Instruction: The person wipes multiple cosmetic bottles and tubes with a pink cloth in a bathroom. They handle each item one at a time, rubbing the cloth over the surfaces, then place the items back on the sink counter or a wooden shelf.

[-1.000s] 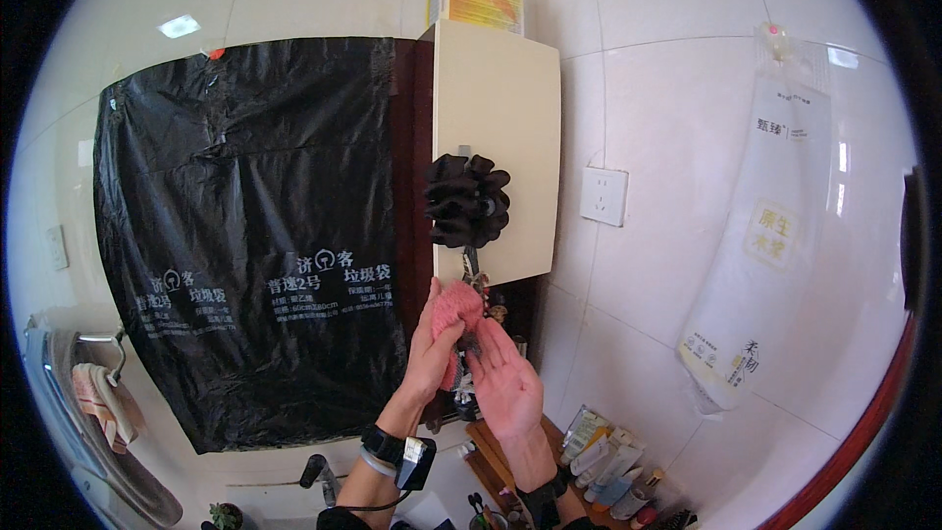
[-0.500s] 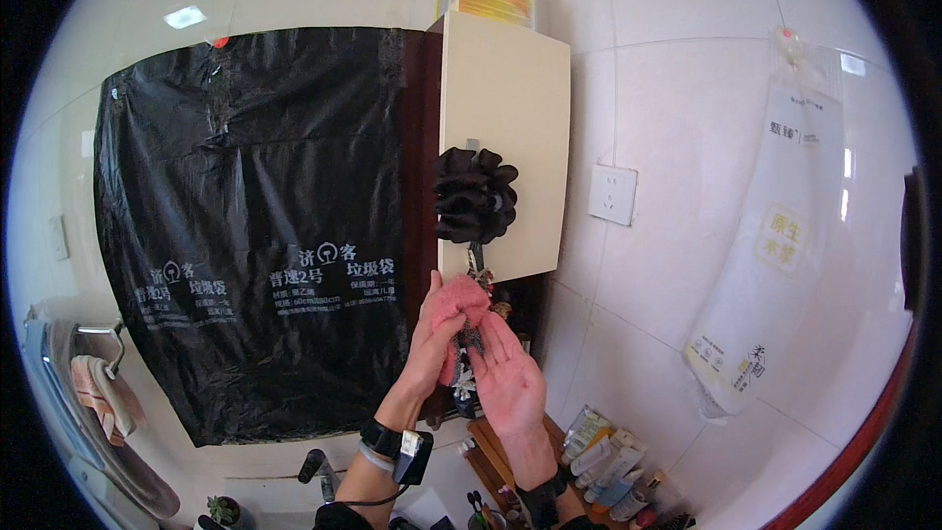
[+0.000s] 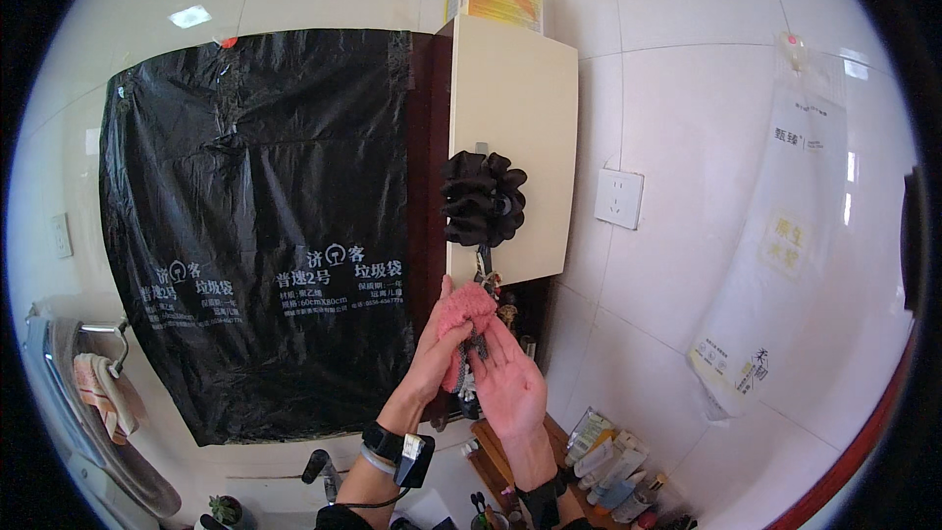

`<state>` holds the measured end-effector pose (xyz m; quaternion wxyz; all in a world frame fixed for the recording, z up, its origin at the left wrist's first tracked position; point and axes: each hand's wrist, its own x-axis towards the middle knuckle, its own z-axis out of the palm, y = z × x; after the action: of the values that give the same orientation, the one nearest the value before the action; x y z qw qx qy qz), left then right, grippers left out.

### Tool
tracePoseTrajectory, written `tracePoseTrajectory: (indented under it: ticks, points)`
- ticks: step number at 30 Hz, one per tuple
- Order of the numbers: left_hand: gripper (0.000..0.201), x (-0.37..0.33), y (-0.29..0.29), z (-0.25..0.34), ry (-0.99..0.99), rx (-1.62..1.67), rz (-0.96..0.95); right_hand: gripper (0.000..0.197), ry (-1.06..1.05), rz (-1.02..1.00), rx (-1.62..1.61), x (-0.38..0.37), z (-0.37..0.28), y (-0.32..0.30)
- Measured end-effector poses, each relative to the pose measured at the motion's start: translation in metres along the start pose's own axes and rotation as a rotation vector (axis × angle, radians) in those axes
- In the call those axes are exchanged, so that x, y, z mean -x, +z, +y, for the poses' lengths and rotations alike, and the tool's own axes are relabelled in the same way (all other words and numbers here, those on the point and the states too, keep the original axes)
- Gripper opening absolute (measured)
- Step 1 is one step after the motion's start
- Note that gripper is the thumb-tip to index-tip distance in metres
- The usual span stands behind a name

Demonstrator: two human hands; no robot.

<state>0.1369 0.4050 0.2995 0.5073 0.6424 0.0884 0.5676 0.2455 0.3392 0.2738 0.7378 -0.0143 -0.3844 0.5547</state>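
- Just below the cream cabinet door [image 3: 520,128], the pink cloth [image 3: 473,308] sits in the left hand [image 3: 430,357], its thumb pressing the fabric against the fingers.
- At five o'clock from the cloth, the right hand [image 3: 515,391] shows its palm, fingers straight and extended, pinching nothing. Contact with the hanging strand [image 3: 469,389] cannot be confirmed from here.
- Possible fault: snagging. Probable cause: cloth nap catching on the strand's small parts — a pull could unhook it.
- Possible fault: cloth dropped. Probable cause: thumb pressure eased, with no support from the right hand.
- Possible fault: toppled toiletries [image 3: 616,471], between four and five o'clock. Probable cause: the right forearm swinging outward.
- Materials: cloth, soft and fuzzy, bunched; strand, mixed dark and pale pieces; black ruffled flower [image 3: 484,198], at twelve o'clock, satiny and rounded; black plastic sheet [image 3: 255,177], at ten o'clock, thin, creased, glossy; door, smooth and flat.
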Motion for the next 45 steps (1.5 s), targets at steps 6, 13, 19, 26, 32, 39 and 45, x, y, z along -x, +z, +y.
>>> tracePoseTrajectory:
  ticks: [6, 13, 19, 26, 32, 39, 45]
  points:
    - [0.067, 0.01, 0.006, -0.002, -0.083, 0.115, 0.019, 0.057, -0.026, -0.045, -0.01, 0.003, -0.002, -0.003]
    - [0.046, 0.031, 0.014, 0.006, -0.13, 0.523, 0.112, 0.055, -0.031, 0.015, 0.007, 0.012, -0.01, 0.001]
    - [0.042, 0.057, 0.01, 0.02, -0.126, 0.822, 0.131, 0.054, -0.018, -0.002, -0.016, 0.022, -0.005, -0.001]
    - [0.048, 0.088, 0.009, 0.018, -0.082, 0.809, 0.135, 0.056, 0.062, 0.007, -0.083, 0.043, 0.011, -0.006]
    - [0.048, 0.115, 0.006, 0.001, -0.181, 0.875, 0.207, 0.054, 0.093, 0.012, -0.154, 0.066, 0.02, -0.016]
    - [0.05, 0.14, 0.005, -0.003, -0.178, 0.85, 0.215, 0.048, 0.175, 0.109, -0.284, 0.084, 0.03, -0.025]
    - [0.044, 0.162, -0.003, -0.012, -0.069, 0.86, 0.248, 0.045, 0.248, 0.176, -0.379, 0.1, 0.042, -0.033]
